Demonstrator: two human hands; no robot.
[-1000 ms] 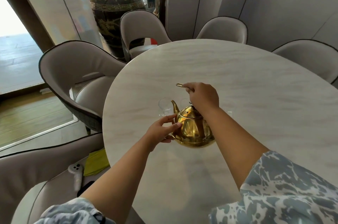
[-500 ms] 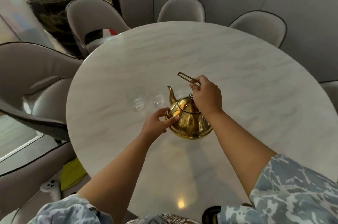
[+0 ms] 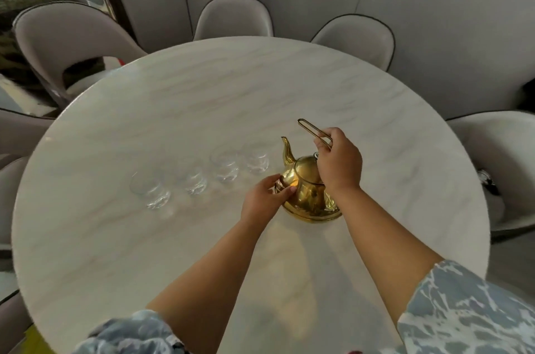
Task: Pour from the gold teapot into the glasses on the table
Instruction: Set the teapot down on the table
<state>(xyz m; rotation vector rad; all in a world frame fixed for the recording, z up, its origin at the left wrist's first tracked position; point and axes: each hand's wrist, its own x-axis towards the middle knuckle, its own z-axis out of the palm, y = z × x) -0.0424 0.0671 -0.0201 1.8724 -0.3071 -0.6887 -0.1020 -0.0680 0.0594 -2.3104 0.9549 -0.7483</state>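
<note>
Since the earlier frame the view has swung right and tipped down, so four glasses now show where only two did, while the hands and teapot point(image 3: 308, 188) sit much as they were. The teapot stands on the table point(image 3: 202, 93), just right of the row, its spout point(image 3: 286, 149) turned toward the nearest glass point(image 3: 254, 161).

The right hand point(image 3: 338, 161) has its fingers closed round the thin wire handle point(image 3: 314, 131), which is raised over the lid; this looks like the lifting grip. The left hand point(image 3: 265, 200) lies against the pot's left flank, fingers loosely curled on the metal and gripping nothing, probably to steady or support the pot as it comes up. No pouring has begun, by my reading.

The glasses run in a slanting line leftward: the nearest one, then the second point(image 3: 225, 168), the third point(image 3: 194, 181) and the far one point(image 3: 150, 191). A row makes it easy to pour along.

They are clear against pale marble, so their rims are faint and I cannot tell whether any holds liquid. The right wrist covers the lid and the pot's right side. The table's near edge is cut off by the sleeves point(image 3: 469, 313).
</note>
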